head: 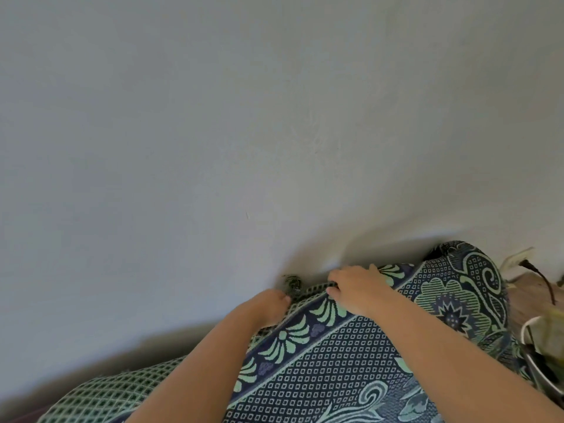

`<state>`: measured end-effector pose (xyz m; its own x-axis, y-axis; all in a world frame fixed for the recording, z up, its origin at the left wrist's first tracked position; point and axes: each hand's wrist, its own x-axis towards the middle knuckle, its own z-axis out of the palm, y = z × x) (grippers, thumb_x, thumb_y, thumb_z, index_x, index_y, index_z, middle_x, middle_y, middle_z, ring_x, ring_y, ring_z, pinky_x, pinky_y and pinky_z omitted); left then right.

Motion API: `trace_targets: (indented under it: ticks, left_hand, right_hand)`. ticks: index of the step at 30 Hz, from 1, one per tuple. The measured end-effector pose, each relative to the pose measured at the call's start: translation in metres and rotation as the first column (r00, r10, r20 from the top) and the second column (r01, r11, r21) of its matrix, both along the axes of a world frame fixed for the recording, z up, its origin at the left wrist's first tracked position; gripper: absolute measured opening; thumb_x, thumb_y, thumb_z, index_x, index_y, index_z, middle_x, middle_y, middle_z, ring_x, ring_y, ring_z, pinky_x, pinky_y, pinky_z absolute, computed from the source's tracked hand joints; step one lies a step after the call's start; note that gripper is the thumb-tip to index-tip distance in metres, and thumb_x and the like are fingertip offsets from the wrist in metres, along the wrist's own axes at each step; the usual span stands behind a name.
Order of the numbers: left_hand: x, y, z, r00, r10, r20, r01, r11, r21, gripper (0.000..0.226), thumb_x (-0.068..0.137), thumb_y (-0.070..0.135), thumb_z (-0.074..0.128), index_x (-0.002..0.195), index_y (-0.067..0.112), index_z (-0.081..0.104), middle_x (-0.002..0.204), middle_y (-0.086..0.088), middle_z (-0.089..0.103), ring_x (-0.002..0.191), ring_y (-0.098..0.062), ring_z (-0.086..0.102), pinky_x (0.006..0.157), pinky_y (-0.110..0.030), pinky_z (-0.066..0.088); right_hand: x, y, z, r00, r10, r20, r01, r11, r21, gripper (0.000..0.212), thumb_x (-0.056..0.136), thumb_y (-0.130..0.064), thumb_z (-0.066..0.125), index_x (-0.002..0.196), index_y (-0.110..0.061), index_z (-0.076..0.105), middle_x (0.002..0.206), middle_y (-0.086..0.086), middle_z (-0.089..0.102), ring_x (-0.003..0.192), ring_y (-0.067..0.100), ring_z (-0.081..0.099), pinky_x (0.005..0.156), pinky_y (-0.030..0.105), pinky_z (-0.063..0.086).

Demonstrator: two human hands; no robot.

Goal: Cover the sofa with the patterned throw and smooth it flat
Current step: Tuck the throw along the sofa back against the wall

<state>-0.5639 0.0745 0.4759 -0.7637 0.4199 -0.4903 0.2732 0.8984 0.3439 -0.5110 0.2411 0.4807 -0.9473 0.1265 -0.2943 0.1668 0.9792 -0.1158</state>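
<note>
Just beyond both hands, against the pale wall [213, 117], the top edge of the patterned throw [320, 377] is being held. It is being gripped by the curled fingers of the right hand [357, 290], and is being clutched by the left hand [268, 306], a dark tassel [291, 282] lying just past its thumb. Under both forearms the sofa is being hidden entirely by the cloth. Right of the right hand, a wooden surface [528, 297] is being occupied by a white pot [525, 329] and dry stems [546, 285].

Your throw [320, 377] is woven cloth, matt and nubbly — the wall [213, 117] smooth, matt paint; the blurred bowl [541, 377] perhaps shiny metal.
</note>
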Motion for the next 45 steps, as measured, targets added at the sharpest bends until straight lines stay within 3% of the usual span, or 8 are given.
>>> trace_targets:
  ticks: [3, 5, 10, 16, 30, 36, 39, 45]
  left_hand:
    - [-0.002, -0.014, -0.003, 0.973, 0.204, 0.107, -0.223, 0.952, 0.210, 0.033, 0.099, 0.009, 0.036, 0.124, 0.009, 0.056, 0.115, -0.015, 0.059, 0.074, -0.017, 0.058, 0.063, -0.023, 0.052]
    - [-0.006, -0.024, -0.005, 0.954, 0.260, 0.152, -0.288, 0.935, 0.207, 0.031, 0.093, 0.000, 0.042, 0.116, 0.007, 0.061, 0.098, -0.009, 0.057, 0.063, -0.010, 0.048, 0.062, -0.023, 0.048]
    - [-0.010, -0.028, -0.008, 0.977, 0.203, 0.063, -0.203, 0.979, -0.009, 0.039, 0.092, 0.011, 0.052, 0.130, 0.001, 0.049, 0.127, -0.012, 0.058, 0.114, -0.024, 0.058, 0.104, -0.037, 0.045]
    - [-0.016, -0.013, -0.018, 0.978, 0.149, -0.148, -0.157, 0.987, -0.043, 0.015, 0.098, 0.008, 0.039, 0.101, 0.008, 0.054, 0.074, 0.002, 0.049, 0.081, -0.019, 0.053, 0.074, -0.027, 0.046]
    - [-0.011, -0.011, -0.023, 0.978, 0.090, -0.189, -0.103, 0.993, -0.059, 0.054, 0.081, -0.006, 0.044, 0.128, 0.021, 0.037, 0.118, -0.009, 0.055, 0.107, -0.029, 0.054, 0.094, -0.044, 0.049]
    - [0.003, -0.018, -0.018, 0.952, 0.210, -0.221, -0.127, 0.932, 0.340, 0.032, 0.081, -0.007, 0.052, 0.096, 0.021, 0.059, 0.126, -0.005, 0.050, 0.102, -0.017, 0.053, 0.085, -0.027, 0.051]
    - [0.010, -0.018, -0.010, 0.914, 0.141, -0.379, -0.024, 0.954, 0.298, 0.025, 0.091, 0.010, 0.049, 0.110, 0.017, 0.064, 0.131, 0.001, 0.052, 0.117, -0.016, 0.050, 0.100, -0.026, 0.042]
    - [0.027, -0.001, -0.005, 0.985, -0.114, -0.128, 0.115, 0.993, 0.001, 0.052, 0.094, 0.045, 0.047, 0.134, 0.011, 0.043, 0.133, -0.010, 0.054, 0.120, -0.027, 0.052, 0.097, -0.035, 0.042]
  right_hand:
    - [0.000, -0.002, 0.001, 0.996, 0.021, 0.092, -0.022, 1.000, 0.002, 0.044, 0.099, -0.043, 0.030, 0.128, -0.018, 0.052, 0.129, 0.004, 0.055, 0.120, 0.027, 0.051, 0.110, 0.053, 0.025]
    - [0.000, -0.001, 0.001, 0.994, 0.027, 0.102, -0.028, 1.000, 0.008, 0.045, 0.099, -0.044, 0.029, 0.130, -0.019, 0.050, 0.131, 0.005, 0.053, 0.122, 0.027, 0.049, 0.109, 0.052, 0.026]
    - [0.002, -0.004, 0.002, 0.995, 0.029, 0.100, -0.031, 0.999, 0.021, 0.044, 0.100, -0.044, 0.026, 0.130, -0.018, 0.047, 0.133, 0.007, 0.048, 0.125, 0.028, 0.043, 0.105, 0.051, 0.031]
    - [0.001, -0.004, 0.002, 0.992, 0.018, 0.122, -0.021, 1.000, 0.021, 0.043, 0.100, -0.043, 0.025, 0.128, -0.018, 0.047, 0.131, 0.008, 0.048, 0.125, 0.029, 0.042, 0.107, 0.053, 0.029]
    - [-0.003, -0.008, 0.004, 0.990, -0.004, 0.143, -0.001, 0.999, 0.037, 0.045, 0.100, -0.042, 0.029, 0.126, -0.012, 0.050, 0.128, 0.010, 0.054, 0.121, 0.029, 0.048, 0.106, 0.049, 0.032]
    - [0.004, -0.017, 0.002, 0.986, -0.073, 0.152, 0.055, 0.991, 0.120, 0.053, 0.100, -0.042, 0.021, 0.141, -0.011, 0.034, 0.146, 0.010, 0.036, 0.136, 0.028, 0.032, 0.113, 0.056, 0.019]
    - [0.006, -0.022, 0.001, 0.987, -0.112, 0.115, 0.085, 0.972, 0.217, 0.056, 0.100, -0.044, 0.019, 0.142, -0.010, 0.034, 0.148, 0.011, 0.034, 0.137, 0.029, 0.031, 0.113, 0.061, 0.010]
    - [0.012, -0.033, 0.004, 0.998, 0.010, -0.062, -0.006, 0.998, 0.054, 0.046, 0.098, -0.043, 0.033, 0.133, -0.015, 0.043, 0.137, 0.007, 0.044, 0.129, 0.026, 0.040, 0.112, 0.055, 0.021]
